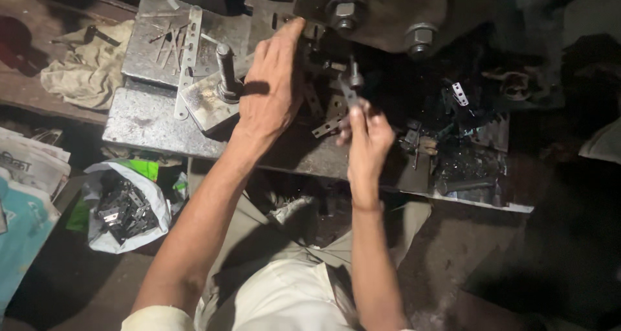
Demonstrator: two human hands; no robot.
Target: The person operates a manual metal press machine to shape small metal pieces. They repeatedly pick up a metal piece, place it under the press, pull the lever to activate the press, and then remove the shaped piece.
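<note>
Hands over a dark press bed, seen from above. Left hand [272,85] reaches forward, fingers extended and mostly straight, fingertips up near the tooling under the big bolted machine head [388,11]; it seems to rest on or press something there, but whether it grips anything I cannot tell. Right hand [367,137] pinches a small flat metal strip [348,92] between thumb and fingertips, narrow grip, strip held upright just in front of the die area. More stamped strips [328,125] lie loose on the bed just beside the right hand. A steel plate [149,114] with a perforated bar [189,53] and an upright pin [225,69] sits left of the left hand. A rag [87,66] lies further left. Below, a white bag [123,208] holds small metal pieces.

Judgement: keep the pinch low on the strip so its end stays free, line it square to the tooling, keep left fingertips out from under the head.
</note>
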